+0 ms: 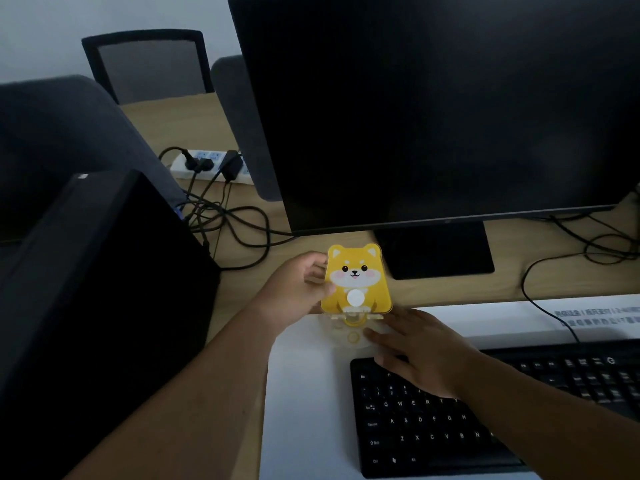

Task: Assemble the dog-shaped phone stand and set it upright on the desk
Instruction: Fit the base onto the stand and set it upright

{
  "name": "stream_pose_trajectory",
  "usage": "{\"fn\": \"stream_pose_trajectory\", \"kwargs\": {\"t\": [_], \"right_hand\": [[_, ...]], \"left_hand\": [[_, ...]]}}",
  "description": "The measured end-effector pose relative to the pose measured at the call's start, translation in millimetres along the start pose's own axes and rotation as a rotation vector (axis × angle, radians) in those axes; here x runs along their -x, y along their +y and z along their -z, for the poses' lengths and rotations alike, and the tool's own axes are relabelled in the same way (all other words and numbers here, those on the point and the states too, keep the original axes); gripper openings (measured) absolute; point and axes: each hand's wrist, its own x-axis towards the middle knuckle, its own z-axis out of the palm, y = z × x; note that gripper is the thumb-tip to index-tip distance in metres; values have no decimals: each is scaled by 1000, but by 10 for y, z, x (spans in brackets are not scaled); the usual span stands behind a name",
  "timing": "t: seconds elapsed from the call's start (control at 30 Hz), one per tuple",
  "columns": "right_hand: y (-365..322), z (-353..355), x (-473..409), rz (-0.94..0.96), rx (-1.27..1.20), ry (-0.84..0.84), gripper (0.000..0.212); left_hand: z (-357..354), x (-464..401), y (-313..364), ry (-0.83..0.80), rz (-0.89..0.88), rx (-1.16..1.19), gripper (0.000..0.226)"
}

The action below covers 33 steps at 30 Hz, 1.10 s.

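The yellow dog-shaped panel [356, 277] of the phone stand stands upright near the desk's middle, just in front of the monitor foot. Its lower edge sits in a clear round base [341, 336] that rests on a white sheet. My left hand [298, 289] grips the panel's left edge, thumb on the front. My right hand [419, 348] lies flat with fingers spread, its fingertips pressing on the right part of the clear base. The joint between panel and base is partly hidden by glare.
A large dark monitor [433, 105] on its foot [436, 251] stands right behind the stand. A black keyboard [433, 427] lies in front, on the white sheet [304, 393]. A black computer tower [97, 289] is left. Cables and a power strip [207, 166] lie behind.
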Motion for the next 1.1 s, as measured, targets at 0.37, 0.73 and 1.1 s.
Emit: {"fn": "stream_pose_trajectory", "kwargs": {"t": [0.37, 0.73, 1.1], "right_hand": [[1, -23, -10, 11, -43, 43, 67], [5, -21, -8, 12, -56, 48, 66], [30, -54, -16, 22, -96, 66, 66]], "left_hand": [[1, -20, -43, 25, -1, 168, 32], [11, -24, 33, 15, 14, 179, 30], [22, 25, -44, 4, -12, 190, 37]]}}
